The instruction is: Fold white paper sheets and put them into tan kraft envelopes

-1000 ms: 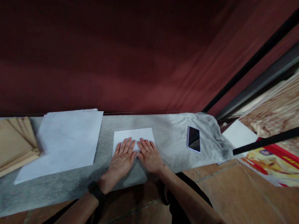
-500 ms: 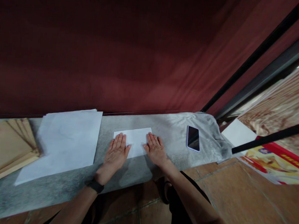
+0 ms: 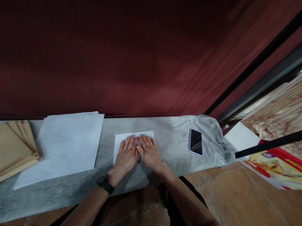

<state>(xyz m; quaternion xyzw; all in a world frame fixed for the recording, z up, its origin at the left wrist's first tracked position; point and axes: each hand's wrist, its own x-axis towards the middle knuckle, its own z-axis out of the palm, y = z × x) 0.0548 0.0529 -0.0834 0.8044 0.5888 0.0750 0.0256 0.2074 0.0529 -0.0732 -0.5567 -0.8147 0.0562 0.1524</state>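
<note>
A small white sheet of paper (image 3: 119, 138) lies on the grey cloth-covered bench (image 3: 169, 141) in front of me. My left hand (image 3: 127, 152) rests flat on its left and middle part, fingers stretched out and pointing away from me. My right hand (image 3: 148, 151) lies flat beside it, also with straight fingers. The two hands almost meet, thumbs close together, and hide most of the paper. Neither hand grips anything. A dark band (image 3: 105, 184) is around my left wrist.
Left of the hands lie larger white sheets (image 3: 69, 142) and a stack of brown cardboard-like pieces (image 3: 8, 148). To the right rests a phone (image 3: 196, 142) in a purple case. Behind is a dark red wall (image 3: 133, 64). Black bars (image 3: 262, 55) and a colourful printed box (image 3: 280, 165) stand at right.
Both hands have slid inward over the small paper, from near its two ends to its middle, and now lie side by side. The paper stays in place.
</note>
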